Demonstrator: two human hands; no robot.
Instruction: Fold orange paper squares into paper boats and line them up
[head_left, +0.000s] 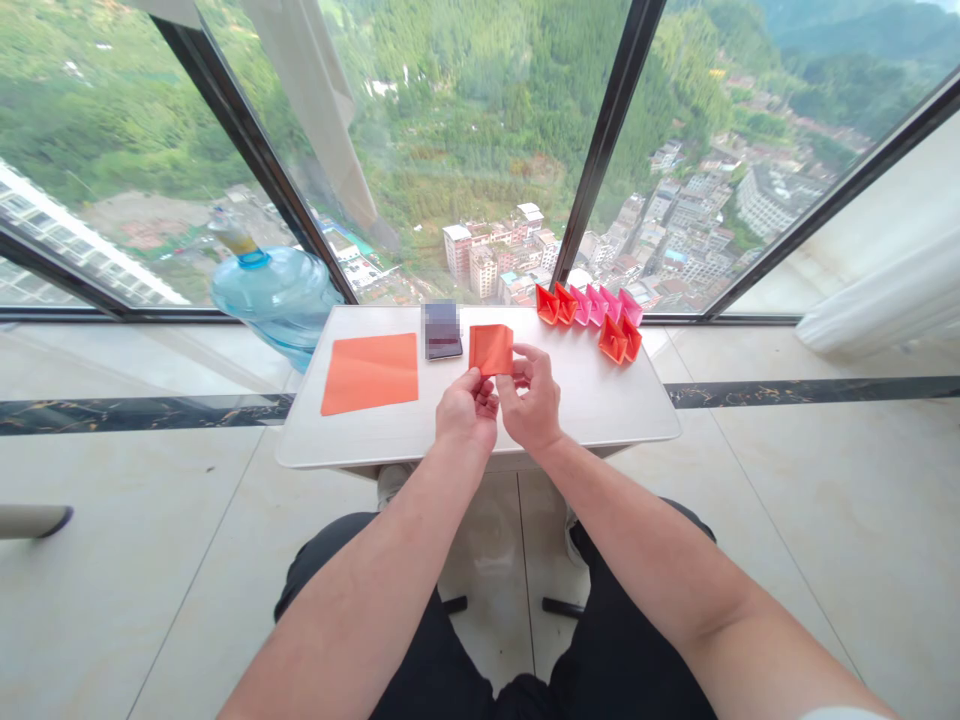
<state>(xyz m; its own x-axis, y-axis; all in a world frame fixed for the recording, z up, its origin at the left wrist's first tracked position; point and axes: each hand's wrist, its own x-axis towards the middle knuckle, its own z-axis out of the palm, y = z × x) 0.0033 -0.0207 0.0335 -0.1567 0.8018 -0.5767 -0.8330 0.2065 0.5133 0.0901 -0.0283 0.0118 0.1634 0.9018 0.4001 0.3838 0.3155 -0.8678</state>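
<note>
On the left of the white table (pixel 390 432), a flat orange paper sheet (pixel 369 374); next, a phone (pixel 443 346). Now the left hand (pixel 466 410), fingers curled, pinches the lower-left corner of a folded orange paper square (pixel 491 348) — the right hand (pixel 534 402), half-curled, grips its right edge — and beyond, red and pink paper folds (pixel 589 306).

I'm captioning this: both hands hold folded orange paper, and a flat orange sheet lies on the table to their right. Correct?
Wrong side: the head view shows the flat sheet on the table to the hands' left. The left hand and right hand do hold the folded paper.
</note>
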